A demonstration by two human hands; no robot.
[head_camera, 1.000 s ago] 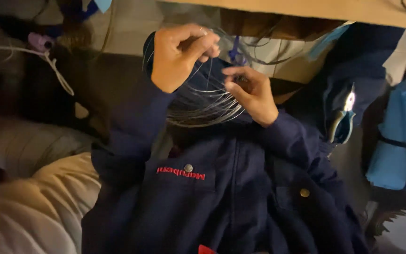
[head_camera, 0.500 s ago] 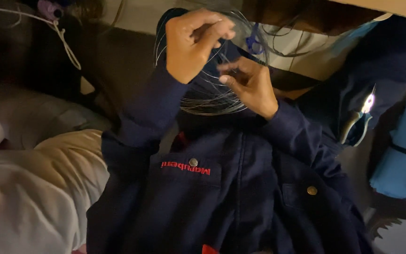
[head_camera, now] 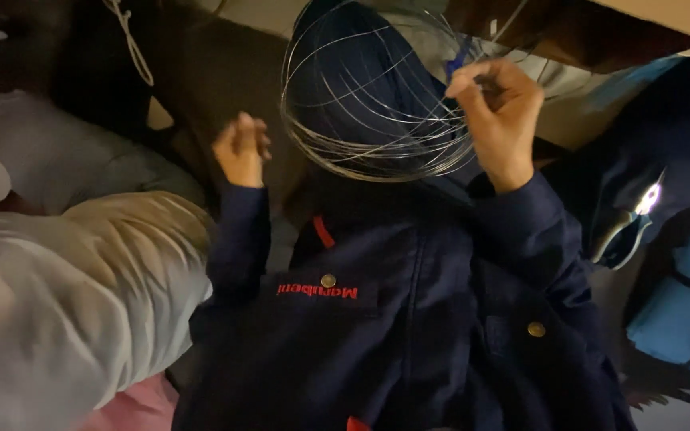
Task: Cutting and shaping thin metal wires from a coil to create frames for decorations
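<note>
While the right hand (head_camera: 495,112) pinches the upper right edge of a coil of thin silvery wire (head_camera: 373,100) between thumb and fingertips, the left hand (head_camera: 241,150) hangs free to the left of the coil, its fingers loosely curled and holding nothing, apart from the wire. The coil is a loose bundle of many rings, roughly round, so it has no clear long axis; its open face is turned toward the camera, and the rings fan out slightly from where the right hand grips them, spreading widest toward the lower left. It sits between the two hands, closer to the right one, and in front of a dark blue cloth shape that shows through the loops. Both wrists come out of the sleeves of a dark navy work jacket (head_camera: 409,319) with brass snap buttons and red stitching on the chest, which fills the space below the hands. Left of the left hand lies pale, creased cloth (head_camera: 81,271), and a white cord (head_camera: 133,44) hangs above it. Right of the right hand a pair of pliers (head_camera: 628,223) with blue grips catches the light, beside light blue fabric (head_camera: 684,319).
</note>
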